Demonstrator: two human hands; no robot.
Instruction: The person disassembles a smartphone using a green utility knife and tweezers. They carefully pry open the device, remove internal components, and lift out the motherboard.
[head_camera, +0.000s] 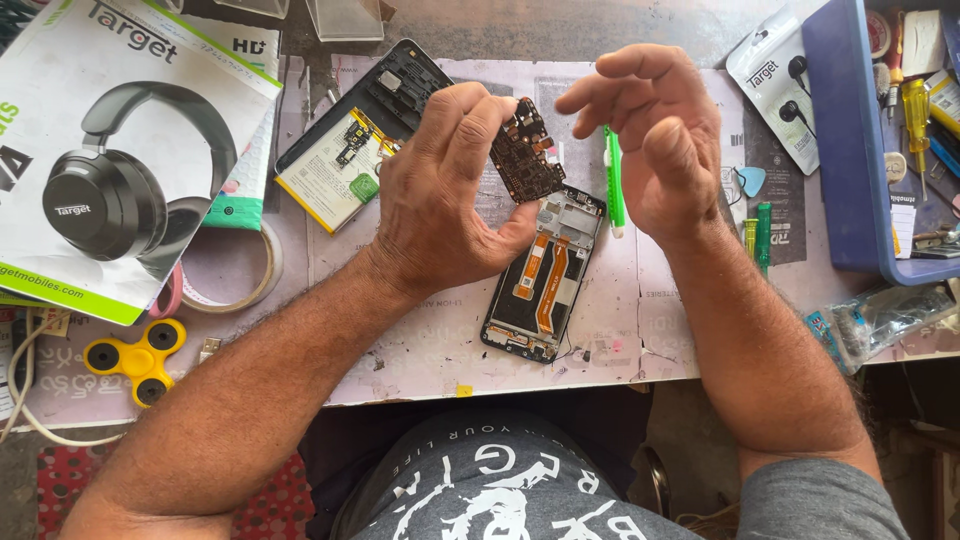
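Overhead, left hand (440, 195) pinching circuit board (527, 150) edge, right hand (655, 135) loosely open beside it

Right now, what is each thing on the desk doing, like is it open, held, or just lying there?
Circuit board: held up in the left hand.
Right hand: empty, fingers curled.
Phone frame: opened up, lying flat, orange ribbon cables showing.
Second phone: back off, insides showing.
Green tool: lying on the mat.
Yellow spinner: lying still.
Tape roll: flat.
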